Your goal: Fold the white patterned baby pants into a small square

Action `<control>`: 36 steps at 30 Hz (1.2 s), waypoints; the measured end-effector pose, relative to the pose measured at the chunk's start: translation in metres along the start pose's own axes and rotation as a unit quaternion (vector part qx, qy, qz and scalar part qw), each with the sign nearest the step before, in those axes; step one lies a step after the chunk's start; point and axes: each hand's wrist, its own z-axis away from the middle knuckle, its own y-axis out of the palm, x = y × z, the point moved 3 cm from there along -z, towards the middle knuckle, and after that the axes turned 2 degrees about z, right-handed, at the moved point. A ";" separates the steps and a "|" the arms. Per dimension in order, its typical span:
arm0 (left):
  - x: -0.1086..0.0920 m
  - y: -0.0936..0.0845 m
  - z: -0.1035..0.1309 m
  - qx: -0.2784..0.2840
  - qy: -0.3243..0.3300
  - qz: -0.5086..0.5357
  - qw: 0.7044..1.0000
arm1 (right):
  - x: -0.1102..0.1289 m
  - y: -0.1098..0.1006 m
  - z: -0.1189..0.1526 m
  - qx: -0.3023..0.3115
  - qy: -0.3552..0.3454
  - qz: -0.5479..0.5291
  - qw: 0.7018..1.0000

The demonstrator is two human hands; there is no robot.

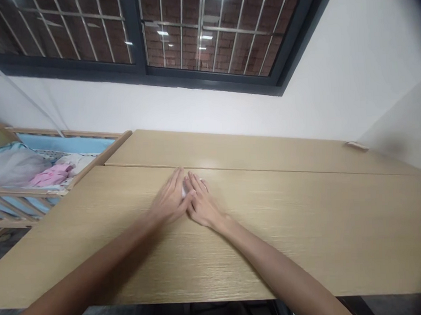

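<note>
- Left hand (171, 199) and right hand (201, 206) lie flat, grip released, fingers spread, pressing one small white item (183, 192) mid-tabletop.
- Tabletop (306, 227): bare wood all around, two boards, seam just beyond fingertips.
- One crib (28, 186) at left edge.

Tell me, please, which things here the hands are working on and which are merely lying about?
In hand:
left hand and right hand, both flat on a small white thing, mostly hidden
table

Lying about:
crib
pink cloth
small tab at table's far edge
</note>
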 end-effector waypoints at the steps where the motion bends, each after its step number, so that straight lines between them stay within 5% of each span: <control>1: -0.002 0.007 0.001 0.016 0.009 -0.001 1.000 | 0.001 0.005 -0.001 0.026 -0.005 0.006 1.000; 8: 0.016 0.042 0.025 0.056 0.034 -0.068 0.996 | -0.018 0.011 0.012 0.084 0.017 -0.006 0.996; 16: 0.046 0.033 0.035 0.052 -0.052 -0.121 0.990 | -0.039 0.006 0.022 0.106 0.064 -0.066 0.990; 21: 0.040 0.014 0.028 0.050 0.026 -0.126 0.990 | -0.037 -0.005 0.021 0.026 0.007 -0.061 0.998; 24: 0.035 0.006 0.025 0.073 0.063 -0.103 0.990 | -0.037 -0.007 0.021 0.035 -0.036 -0.071 0.996; 29: 0.038 0.009 0.027 0.063 0.044 -0.065 0.995 | -0.043 0.000 0.018 0.056 -0.012 -0.092 0.994; 36: 0.037 0.010 0.019 0.007 0.022 -0.032 0.999 | -0.047 0.006 0.012 -0.006 0.024 -0.123 0.992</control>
